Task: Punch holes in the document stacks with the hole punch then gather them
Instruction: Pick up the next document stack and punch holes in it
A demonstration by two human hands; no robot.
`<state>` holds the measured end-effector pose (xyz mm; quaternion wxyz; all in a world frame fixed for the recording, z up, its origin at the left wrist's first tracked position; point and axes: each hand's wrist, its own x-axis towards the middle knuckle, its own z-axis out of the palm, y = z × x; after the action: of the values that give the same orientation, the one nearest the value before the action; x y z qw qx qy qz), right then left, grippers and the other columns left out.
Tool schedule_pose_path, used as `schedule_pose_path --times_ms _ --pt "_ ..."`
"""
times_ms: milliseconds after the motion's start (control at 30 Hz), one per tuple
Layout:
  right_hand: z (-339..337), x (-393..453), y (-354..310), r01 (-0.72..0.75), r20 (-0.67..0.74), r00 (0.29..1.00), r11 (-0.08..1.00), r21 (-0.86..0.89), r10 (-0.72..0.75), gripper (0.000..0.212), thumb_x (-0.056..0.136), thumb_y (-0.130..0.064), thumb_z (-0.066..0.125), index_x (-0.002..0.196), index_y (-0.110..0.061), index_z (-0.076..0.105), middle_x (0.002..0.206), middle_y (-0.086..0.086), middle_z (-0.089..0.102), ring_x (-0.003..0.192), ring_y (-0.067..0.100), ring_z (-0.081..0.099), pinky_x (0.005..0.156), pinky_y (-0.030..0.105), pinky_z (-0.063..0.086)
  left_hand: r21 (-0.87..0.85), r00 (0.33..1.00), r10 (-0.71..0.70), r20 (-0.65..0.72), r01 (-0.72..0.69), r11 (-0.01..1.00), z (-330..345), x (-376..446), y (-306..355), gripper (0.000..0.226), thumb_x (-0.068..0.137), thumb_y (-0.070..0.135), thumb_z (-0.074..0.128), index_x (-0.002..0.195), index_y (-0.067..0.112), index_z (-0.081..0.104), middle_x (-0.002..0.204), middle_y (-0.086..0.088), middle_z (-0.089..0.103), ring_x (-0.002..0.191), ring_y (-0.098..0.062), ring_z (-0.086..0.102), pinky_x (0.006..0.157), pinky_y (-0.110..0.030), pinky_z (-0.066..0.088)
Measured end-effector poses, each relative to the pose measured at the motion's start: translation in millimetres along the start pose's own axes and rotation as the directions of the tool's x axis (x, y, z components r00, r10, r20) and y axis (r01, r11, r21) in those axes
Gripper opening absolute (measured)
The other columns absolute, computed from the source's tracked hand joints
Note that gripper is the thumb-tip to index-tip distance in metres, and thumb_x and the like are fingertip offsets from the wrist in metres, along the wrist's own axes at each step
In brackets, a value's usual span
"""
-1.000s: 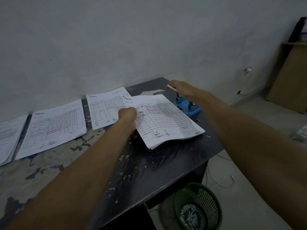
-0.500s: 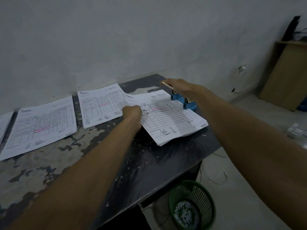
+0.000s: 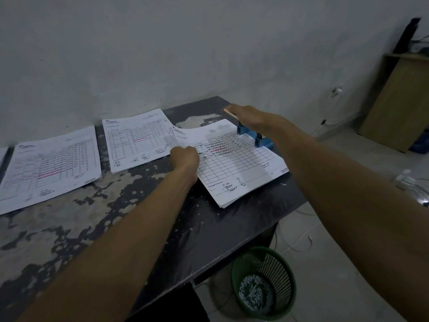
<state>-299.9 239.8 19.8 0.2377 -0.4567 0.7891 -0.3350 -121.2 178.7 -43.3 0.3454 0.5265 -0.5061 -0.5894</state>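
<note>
I keep my right hand [image 3: 249,117] flat on the hole punch [image 3: 254,135] lever to press, fingers straight. My left hand [image 3: 184,156], fingers clamped on the document stack [image 3: 232,159], holds its far edge inside the punch on the desk [image 3: 162,228].

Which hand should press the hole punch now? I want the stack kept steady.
Right. The right hand already rests on the blue hole punch lever, while the left hand grips the document stack fed into it.
</note>
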Motion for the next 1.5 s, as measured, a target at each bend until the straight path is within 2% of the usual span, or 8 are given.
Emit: schedule_pose_path --times_ms 167,367,500,733,1000,1100,1267,1500 --pt "0 -3 -1 -0.014 0.006 1.000 1.000 0.006 0.014 0.071 0.086 -0.061 0.030 0.113 0.000 0.053 0.073 -0.002 0.055 0.070 0.016 0.049 0.067 0.032 0.037 0.008 1.000 0.014 -0.027 -0.014 1.000 1 2 0 0.040 0.096 0.003 0.039 0.136 0.000 0.045 0.120 -0.009 0.059 0.098 -0.023 0.061 0.088 -0.041 0.055" --pt "2 -10 -3 0.062 0.048 0.997 0.998 -0.012 -0.061 0.056 0.095 -0.052 0.026 0.096 -0.005 0.056 0.083 0.004 0.054 0.074 0.017 0.047 0.068 0.035 0.036 0.071 0.996 0.068 -0.051 -0.064 0.995 3 4 -2 0.040 0.097 0.005 0.040 0.136 0.000 0.046 0.124 -0.011 0.058 0.089 -0.021 0.058 0.071 -0.030 0.052" --pt "12 -12 -4 0.150 0.048 0.988 0.978 -0.143 -0.145 0.030 0.102 -0.035 0.022 0.085 -0.019 0.041 0.084 0.006 0.045 0.077 0.020 0.039 0.071 0.038 0.032 0.086 0.996 0.073 -0.051 -0.068 0.994 4 4 -3 0.039 0.096 0.006 0.039 0.134 0.000 0.047 0.122 -0.009 0.058 0.093 -0.023 0.058 0.080 -0.035 0.055" --pt "23 -11 0 0.225 -0.020 0.968 0.899 -0.374 -0.251 0.036 0.105 -0.027 0.020 0.073 -0.029 0.037 0.089 0.002 0.047 0.079 0.019 0.044 0.074 0.038 0.038 0.103 0.992 0.111 -0.062 -0.104 0.989 3 5 -5 0.031 0.097 0.007 0.040 0.123 0.001 0.054 0.110 -0.008 0.061 0.083 -0.020 0.058 0.068 -0.030 0.051" --pt "23 -18 0 0.236 -0.021 0.953 0.782 -0.577 -0.303 0.035 0.106 -0.016 0.021 0.117 -0.005 0.052 0.120 0.013 0.052 0.111 0.028 0.047 0.093 0.044 0.041 0.092 0.992 0.108 -0.062 -0.102 0.991 3 6 -5 0.032 0.097 0.007 0.040 0.125 0.002 0.055 0.113 -0.009 0.063 0.082 -0.019 0.058 0.059 -0.026 0.047" --pt "26 -21 0 0.232 -0.030 0.947 0.743 -0.628 -0.321 0.037 0.105 -0.020 0.020 0.117 -0.005 0.052 0.126 0.014 0.052 0.115 0.029 0.047 0.095 0.047 0.042 0.090 0.993 0.097 -0.060 -0.092 0.992 3 5 -5 0.034 0.097 0.007 0.040 0.128 0.002 0.053 0.119 -0.010 0.062 0.091 -0.023 0.061 0.067 -0.029 0.051" --pt "42 -17 14 0.144 -0.035 0.962 0.612 -0.778 -0.271 0.046 0.103 -0.031 0.016 0.138 -0.012 0.039 0.149 0.012 0.037 0.144 0.027 0.022 0.112 0.060 0.024 0.088 0.994 0.093 -0.058 -0.088 0.992 2 5 -4 0.035 0.096 0.005 0.040 0.129 0.002 0.054 0.117 -0.010 0.063 0.094 -0.024 0.063 0.072 -0.033 0.054" --pt "59 -18 25 0.093 -0.076 0.954 0.529 -0.844 -0.289 0.050 0.103 -0.036 0.015 0.141 -0.012 0.038 0.158 0.014 0.026 0.151 0.027 0.007 0.117 0.062 0.009 0.174 0.984 0.170 -0.060 -0.158 0.972 1 4 -8 0.030 0.101 0.015 0.041 0.125 0.001 0.054 0.119 -0.012 0.061 0.095 -0.024 0.060 0.070 -0.029 0.047"
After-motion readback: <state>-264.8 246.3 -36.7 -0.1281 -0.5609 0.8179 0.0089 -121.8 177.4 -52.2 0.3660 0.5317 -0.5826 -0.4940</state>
